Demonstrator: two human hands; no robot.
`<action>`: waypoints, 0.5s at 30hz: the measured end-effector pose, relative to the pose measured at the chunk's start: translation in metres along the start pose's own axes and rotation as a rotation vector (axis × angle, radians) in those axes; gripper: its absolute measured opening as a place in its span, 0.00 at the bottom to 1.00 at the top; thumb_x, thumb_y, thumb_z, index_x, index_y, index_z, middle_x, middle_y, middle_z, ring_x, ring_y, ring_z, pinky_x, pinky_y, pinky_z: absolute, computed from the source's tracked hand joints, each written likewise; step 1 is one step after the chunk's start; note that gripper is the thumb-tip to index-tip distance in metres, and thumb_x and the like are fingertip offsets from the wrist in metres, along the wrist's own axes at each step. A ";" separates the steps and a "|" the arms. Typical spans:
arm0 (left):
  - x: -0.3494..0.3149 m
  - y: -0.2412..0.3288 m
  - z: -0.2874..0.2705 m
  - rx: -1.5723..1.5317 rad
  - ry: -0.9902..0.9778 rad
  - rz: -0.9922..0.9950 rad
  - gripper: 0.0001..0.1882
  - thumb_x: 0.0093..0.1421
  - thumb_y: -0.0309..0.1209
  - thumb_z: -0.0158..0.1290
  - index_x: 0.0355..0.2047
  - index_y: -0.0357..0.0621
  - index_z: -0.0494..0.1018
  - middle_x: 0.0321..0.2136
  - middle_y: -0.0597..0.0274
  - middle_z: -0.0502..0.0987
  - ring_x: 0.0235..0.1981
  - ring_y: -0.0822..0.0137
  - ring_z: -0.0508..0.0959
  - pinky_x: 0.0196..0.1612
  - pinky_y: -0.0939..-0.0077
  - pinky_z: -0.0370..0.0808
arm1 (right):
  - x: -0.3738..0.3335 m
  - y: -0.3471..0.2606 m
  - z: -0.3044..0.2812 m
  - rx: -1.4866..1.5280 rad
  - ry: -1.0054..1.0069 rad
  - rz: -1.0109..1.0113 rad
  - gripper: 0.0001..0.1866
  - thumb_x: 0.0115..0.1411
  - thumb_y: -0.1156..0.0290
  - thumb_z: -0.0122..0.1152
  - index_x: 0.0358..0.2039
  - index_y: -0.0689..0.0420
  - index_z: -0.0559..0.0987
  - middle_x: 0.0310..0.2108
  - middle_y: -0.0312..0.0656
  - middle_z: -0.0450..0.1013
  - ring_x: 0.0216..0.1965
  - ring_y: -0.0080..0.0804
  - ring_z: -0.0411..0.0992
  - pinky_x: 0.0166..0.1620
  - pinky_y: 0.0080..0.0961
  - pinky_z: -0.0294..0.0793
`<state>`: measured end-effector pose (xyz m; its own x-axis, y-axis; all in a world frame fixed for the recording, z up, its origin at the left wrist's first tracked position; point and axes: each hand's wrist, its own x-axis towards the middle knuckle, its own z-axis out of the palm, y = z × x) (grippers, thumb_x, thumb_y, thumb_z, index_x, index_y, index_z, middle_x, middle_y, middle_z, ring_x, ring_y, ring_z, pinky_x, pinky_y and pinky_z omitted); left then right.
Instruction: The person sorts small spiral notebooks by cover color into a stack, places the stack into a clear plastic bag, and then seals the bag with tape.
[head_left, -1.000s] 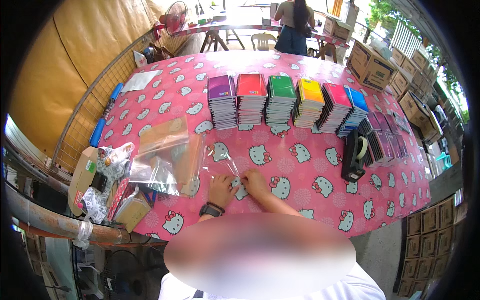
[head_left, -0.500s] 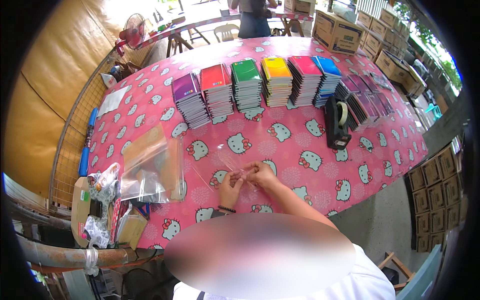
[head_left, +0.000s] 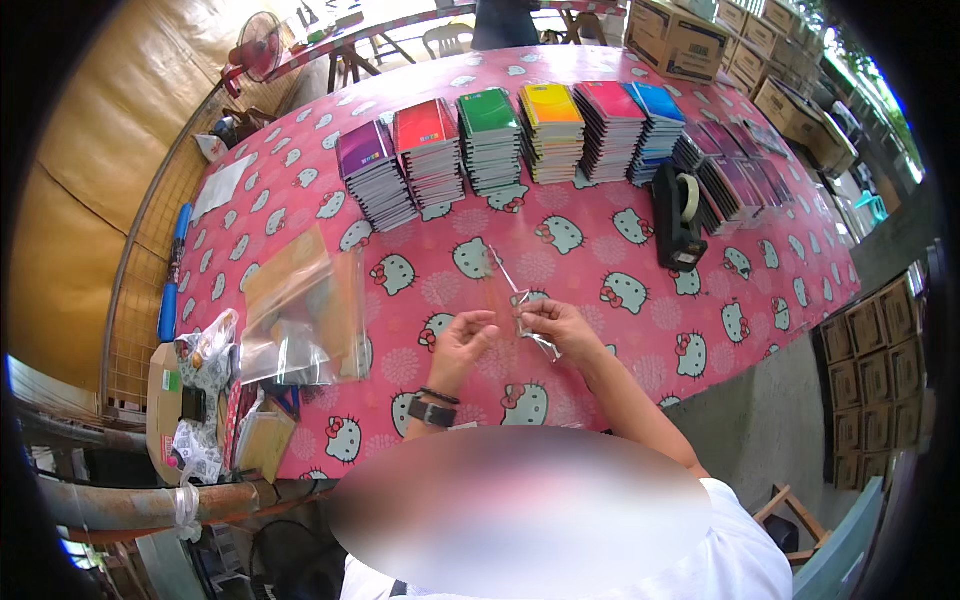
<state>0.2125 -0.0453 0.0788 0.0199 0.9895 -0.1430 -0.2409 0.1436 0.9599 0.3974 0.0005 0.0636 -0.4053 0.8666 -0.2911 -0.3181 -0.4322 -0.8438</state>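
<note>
Between the thumb and fingers of my right hand is a clear plastic bag, thin and glossy, its outline hard to follow against the tablecloth. My left hand, with a dark watch and bracelet at the wrist, is just left of the plastic, fingers loosely bent and apart from the thumb, with nothing visible in them. Beyond both hands stand stacks of spiral notebooks in a row: purple, red, green, yellow, pink and blue.
A black tape dispenser stands right of centre, beside plastic-wrapped purple notebooks. To the left lie clear plastic bags over brown card. Several cartons are at the back right; a fan is at the back left.
My hands, together before, have come apart. The right has moved right with the plastic; the left has let go of it and opened. The view has tilted down slightly.
</note>
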 end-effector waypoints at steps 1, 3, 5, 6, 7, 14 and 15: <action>0.000 -0.004 0.009 -0.007 0.006 0.018 0.15 0.52 0.26 0.58 0.40 0.38 0.70 0.26 0.69 0.74 0.26 0.79 0.71 0.29 0.87 0.69 | -0.003 0.000 0.006 0.016 -0.010 0.019 0.09 0.52 0.72 0.63 0.32 0.61 0.74 0.27 0.34 0.71 0.27 0.18 0.69 0.31 0.15 0.69; -0.001 -0.015 0.026 -0.023 0.024 0.054 0.14 0.52 0.25 0.58 0.39 0.36 0.70 0.26 0.66 0.75 0.27 0.78 0.74 0.32 0.86 0.71 | -0.006 -0.004 0.012 0.036 -0.062 0.051 0.09 0.52 0.72 0.63 0.31 0.61 0.74 0.26 0.34 0.71 0.26 0.18 0.69 0.31 0.14 0.69; 0.000 -0.018 0.028 -0.037 -0.010 0.063 0.13 0.52 0.25 0.57 0.38 0.36 0.70 0.28 0.63 0.76 0.29 0.76 0.75 0.34 0.85 0.73 | -0.008 -0.005 0.013 0.056 -0.043 0.070 0.09 0.51 0.72 0.64 0.29 0.60 0.74 0.24 0.33 0.71 0.26 0.18 0.69 0.30 0.15 0.69; 0.000 -0.020 0.028 -0.043 -0.025 0.068 0.13 0.53 0.24 0.57 0.38 0.35 0.70 0.28 0.62 0.76 0.30 0.75 0.76 0.35 0.84 0.73 | -0.008 -0.004 0.011 0.055 -0.055 0.063 0.09 0.51 0.72 0.64 0.29 0.60 0.74 0.24 0.33 0.71 0.26 0.18 0.69 0.30 0.15 0.69; 0.001 -0.018 0.026 -0.066 -0.055 0.056 0.11 0.53 0.22 0.56 0.37 0.35 0.70 0.30 0.60 0.77 0.30 0.75 0.76 0.34 0.84 0.74 | -0.008 -0.005 0.008 0.053 -0.067 0.052 0.09 0.51 0.71 0.64 0.29 0.60 0.74 0.24 0.34 0.71 0.26 0.18 0.69 0.29 0.15 0.69; -0.004 -0.008 0.021 -0.167 -0.004 -0.024 0.07 0.57 0.27 0.52 0.35 0.36 0.72 0.30 0.62 0.77 0.29 0.75 0.76 0.34 0.83 0.74 | -0.019 -0.005 0.014 -0.030 -0.089 -0.094 0.08 0.52 0.71 0.62 0.31 0.61 0.75 0.26 0.36 0.73 0.26 0.19 0.69 0.31 0.17 0.69; -0.004 -0.006 0.021 -0.135 0.000 -0.021 0.08 0.57 0.28 0.52 0.35 0.36 0.72 0.29 0.62 0.77 0.29 0.75 0.76 0.34 0.83 0.74 | -0.020 -0.004 0.013 -0.049 -0.104 -0.084 0.08 0.53 0.71 0.62 0.31 0.61 0.75 0.26 0.36 0.73 0.27 0.19 0.69 0.31 0.17 0.69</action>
<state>0.2342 -0.0498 0.0782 0.0262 0.9863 -0.1631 -0.3686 0.1612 0.9155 0.3952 -0.0181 0.0787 -0.4660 0.8679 -0.1721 -0.3135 -0.3439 -0.8851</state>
